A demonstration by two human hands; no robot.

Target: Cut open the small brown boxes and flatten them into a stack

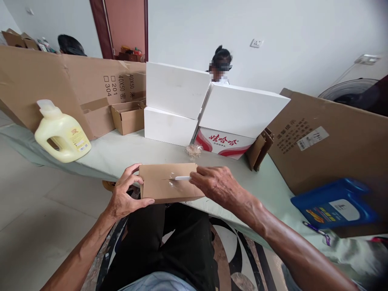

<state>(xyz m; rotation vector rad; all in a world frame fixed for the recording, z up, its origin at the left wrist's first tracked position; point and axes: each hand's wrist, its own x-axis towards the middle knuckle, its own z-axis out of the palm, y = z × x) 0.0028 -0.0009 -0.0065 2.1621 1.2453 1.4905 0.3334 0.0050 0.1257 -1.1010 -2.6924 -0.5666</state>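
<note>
A small brown cardboard box (157,194) lies at the table's front edge, above my lap. My left hand (127,192) grips its left end, with the thumb on the near edge and the fingers at the far corner. A slim knife with a white handle (182,178) is in my right hand (210,180), whose fingers are closed around it. Its thin tip meets the seam in the box's top. Beside the tip, a piece of clear tape (172,182) sticks to the cardboard. Whether the blade is inside the seam I cannot tell.
Beyond the box, a crumpled clear plastic ball (194,150) lies before stacked white boxes (171,125) and a red-and-white carton (222,143). A yellow jug (62,133) stands left; a blue jug (336,204) is right. Cardboard panels (327,149) border the table (127,151). Two people are behind.
</note>
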